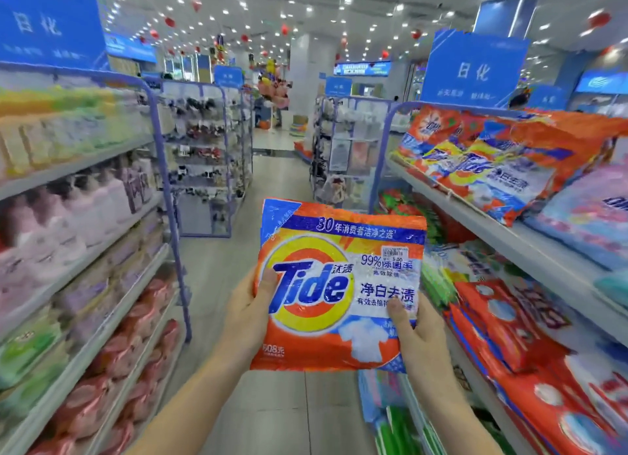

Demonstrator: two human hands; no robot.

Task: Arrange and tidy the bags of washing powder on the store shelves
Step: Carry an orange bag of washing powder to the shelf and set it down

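I hold an orange Tide washing powder bag (339,284) upright in front of me over the aisle, its printed face towards me. My left hand (246,313) grips its left edge, thumb on the front. My right hand (416,335) grips its lower right edge, thumb on the front too. More orange Tide bags (475,166) lie stacked on the top right shelf (530,247). Below them, red and orange bags (509,335) fill the lower right shelves.
Left shelves (85,247) carry pink, purple and green refill pouches and bottles. Pale blue and pink bags (591,217) sit at the far right of the top shelf. Green and blue bags (390,417) lie low by my right forearm. The tiled aisle (272,189) runs ahead to more racks.
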